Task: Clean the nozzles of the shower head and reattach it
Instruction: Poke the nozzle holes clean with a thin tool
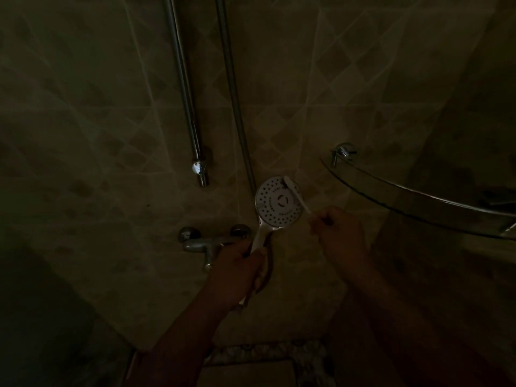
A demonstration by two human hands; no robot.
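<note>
The left hand (pixel 237 270) grips the shower head (pixel 279 202) by its handle, face up, in front of the mixer tap (pixel 206 243). The right hand (pixel 339 233) pinches a toothbrush (pixel 296 195) against the nozzles. The head looks light, rigid and likely slippery, so the handle is the safest hold. The tiled wall (pixel 97 121) is dim.

The scene is very dark, and detail fades away from the hands. The left hand (pixel 237 270) covers the lower handle of the shower head (pixel 279 202). The right hand (pixel 339 233) hides the toothbrush (pixel 296 195) handle's end. Above the hands, the rail (pixel 184 88) and hose (pixel 233 88) run off the top edge. Right of the hands, the glass shelf (pixel 418 196) is cut by the edge; a dark item on it is unreadable.
</note>
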